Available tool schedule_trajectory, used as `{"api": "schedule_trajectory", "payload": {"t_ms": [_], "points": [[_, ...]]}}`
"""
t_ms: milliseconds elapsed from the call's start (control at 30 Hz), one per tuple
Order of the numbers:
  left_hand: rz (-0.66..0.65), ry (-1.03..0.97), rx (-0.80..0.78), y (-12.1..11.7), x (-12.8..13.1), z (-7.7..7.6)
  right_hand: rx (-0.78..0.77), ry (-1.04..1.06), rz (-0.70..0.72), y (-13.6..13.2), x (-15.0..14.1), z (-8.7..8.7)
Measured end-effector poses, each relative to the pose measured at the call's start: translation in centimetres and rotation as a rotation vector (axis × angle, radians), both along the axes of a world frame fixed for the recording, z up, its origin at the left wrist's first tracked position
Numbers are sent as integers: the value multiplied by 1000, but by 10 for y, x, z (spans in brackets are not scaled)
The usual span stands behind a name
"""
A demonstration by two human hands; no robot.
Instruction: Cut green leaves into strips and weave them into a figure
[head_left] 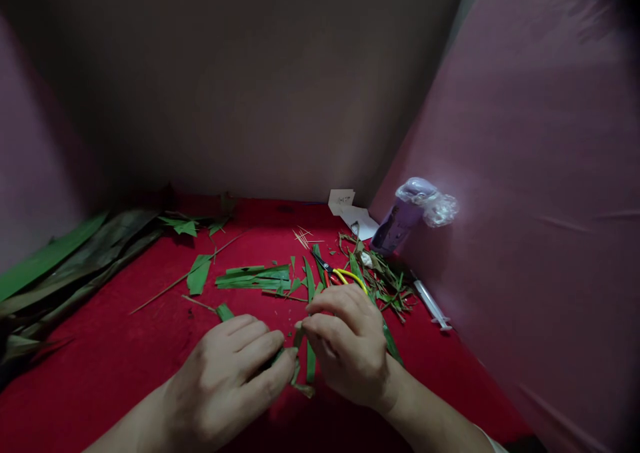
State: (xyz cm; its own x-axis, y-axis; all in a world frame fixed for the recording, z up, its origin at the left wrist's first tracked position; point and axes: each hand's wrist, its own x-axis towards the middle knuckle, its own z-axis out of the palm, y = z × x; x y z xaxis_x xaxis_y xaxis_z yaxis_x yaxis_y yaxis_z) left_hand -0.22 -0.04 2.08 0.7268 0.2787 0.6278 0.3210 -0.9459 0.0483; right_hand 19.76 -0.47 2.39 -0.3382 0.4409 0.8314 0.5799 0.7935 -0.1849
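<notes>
My left hand point(230, 376) is closed, fingers curled round a rolled green leaf point(225, 312); the leaf's end shows beyond the knuckles, the rest is hidden. My right hand point(350, 346) pinches a dry, brownish leaf strip point(299, 338) between thumb and fingers. That strip runs down to my left thumb tip, and a crumpled dry end hangs below. Just past my right hand lie scissors point(340, 274) with yellow and red handles, partly covered by the fingers. A long green leaf strip point(311, 360) lies on the red cloth between the hands.
Cut green leaf pieces point(255, 278) lie ahead on the red cloth point(125, 386), with toothpicks point(303, 238) behind. At right are dry plant scraps point(390, 283), a syringe point(430, 303) and a purple bottle point(397, 226) with plastic wrap. Large leaves point(75, 266) lie left; pink walls flank both sides.
</notes>
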Motion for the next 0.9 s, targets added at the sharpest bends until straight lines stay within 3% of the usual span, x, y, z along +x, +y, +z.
{"api": "schedule_trajectory", "payload": {"t_ms": [300,367,500,567,767,833,900], "points": [[-11,-102,1,0,0,-4,22,-50,118,-4,3,2],[4,-108,-17,0,0,-5,-75,9,126,-4,2,3],[58,-116,-45,-1,-1,-7,-424,213,145,-3,-1,7],[86,-124,-43,0,-2,-10,-482,263,94,-3,0,9],[124,-167,47,3,-8,-21,-277,272,91,-11,4,12],[144,-161,90,3,-11,-23,-404,233,145,-12,3,12],[165,-143,155,3,-12,-22,-687,238,168,-11,-1,13]]}}
